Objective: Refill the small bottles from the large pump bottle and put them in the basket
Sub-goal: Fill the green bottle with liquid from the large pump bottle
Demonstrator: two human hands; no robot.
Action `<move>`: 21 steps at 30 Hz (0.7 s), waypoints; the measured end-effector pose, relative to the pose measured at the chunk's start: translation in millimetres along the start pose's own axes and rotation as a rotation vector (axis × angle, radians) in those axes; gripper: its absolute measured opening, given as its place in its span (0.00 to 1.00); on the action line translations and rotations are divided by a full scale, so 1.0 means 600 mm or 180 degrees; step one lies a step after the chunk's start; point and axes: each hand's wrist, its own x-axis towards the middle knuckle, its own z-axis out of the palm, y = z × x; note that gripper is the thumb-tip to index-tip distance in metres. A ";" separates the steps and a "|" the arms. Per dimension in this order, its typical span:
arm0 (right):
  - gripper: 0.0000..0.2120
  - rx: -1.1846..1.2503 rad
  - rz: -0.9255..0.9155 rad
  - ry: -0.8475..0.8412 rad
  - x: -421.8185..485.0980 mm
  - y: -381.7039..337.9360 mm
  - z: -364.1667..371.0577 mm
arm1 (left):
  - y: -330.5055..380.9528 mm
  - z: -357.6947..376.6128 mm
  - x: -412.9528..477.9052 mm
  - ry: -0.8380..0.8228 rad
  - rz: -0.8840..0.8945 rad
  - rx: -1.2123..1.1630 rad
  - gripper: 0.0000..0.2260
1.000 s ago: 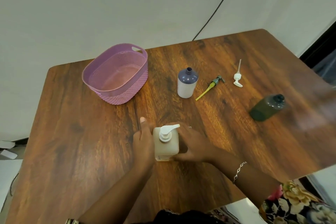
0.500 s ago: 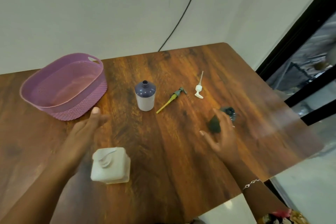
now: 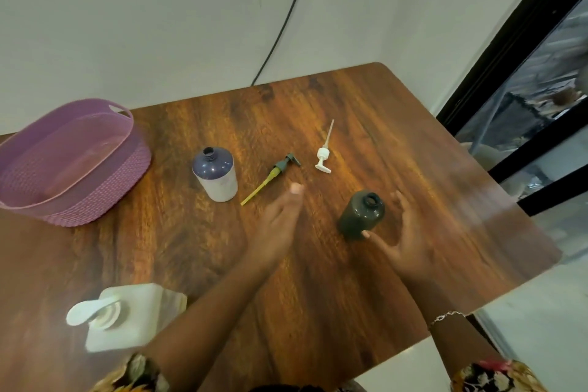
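Head view: a dark bottle [image 3: 361, 215], uncapped, is seen upright on the tabletop [image 3: 318, 280] between the left hand [image 3: 280, 226] and right hand [image 3: 402, 240], both with fingers apart; the right thumb touches its base. A pump bottle [image 3: 127, 317] is near the left edge.

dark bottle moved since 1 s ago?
Yes. The dark bottle lay on its side well right of the green-yellow pump; now it stands upright, closer to that pump, beside the right hand.

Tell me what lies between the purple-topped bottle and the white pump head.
In the head view, one thing: the grey-and-yellow pump lies on the table between the purple-topped bottle and the white pump head.
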 end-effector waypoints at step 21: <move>0.33 0.0665 -0.0183 -0.0275 0.039 0.001 0.043 | -0.039 0.087 0.096 -0.0711 -0.0596 0.0120 0.36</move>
